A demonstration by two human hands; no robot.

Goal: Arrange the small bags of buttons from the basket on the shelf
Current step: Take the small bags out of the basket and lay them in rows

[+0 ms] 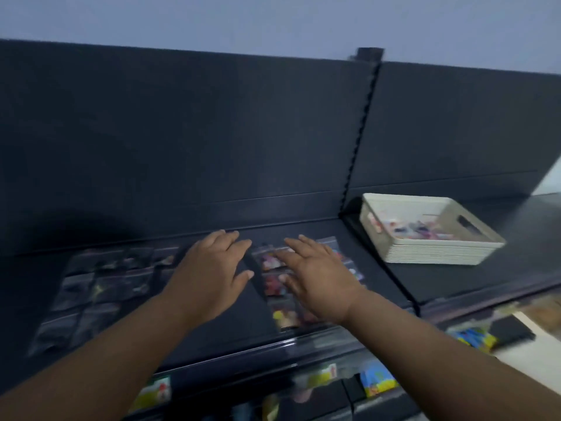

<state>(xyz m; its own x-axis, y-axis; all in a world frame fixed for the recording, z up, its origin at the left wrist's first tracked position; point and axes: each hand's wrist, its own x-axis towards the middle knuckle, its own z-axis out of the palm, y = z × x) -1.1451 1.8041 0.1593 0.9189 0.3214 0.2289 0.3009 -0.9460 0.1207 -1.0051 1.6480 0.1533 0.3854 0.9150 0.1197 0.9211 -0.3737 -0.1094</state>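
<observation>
Grips both released: right hand (318,278) over the button bags (285,317), left hand (212,268) beside them.

I see both bare forearms reaching up from the lower corners of the frame toward its centre, my left hand (212,268) and right hand (315,275) side by side, palms down, fingers straight and slightly spread, gripping nothing.

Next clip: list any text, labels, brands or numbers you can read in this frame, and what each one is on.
No text can be read anywhere in this frame.
On the packets on the lower shelf: coloured print, too blurred to read.
On the bags of buttons: no legible label.
On the basket: no marking visible.
</observation>
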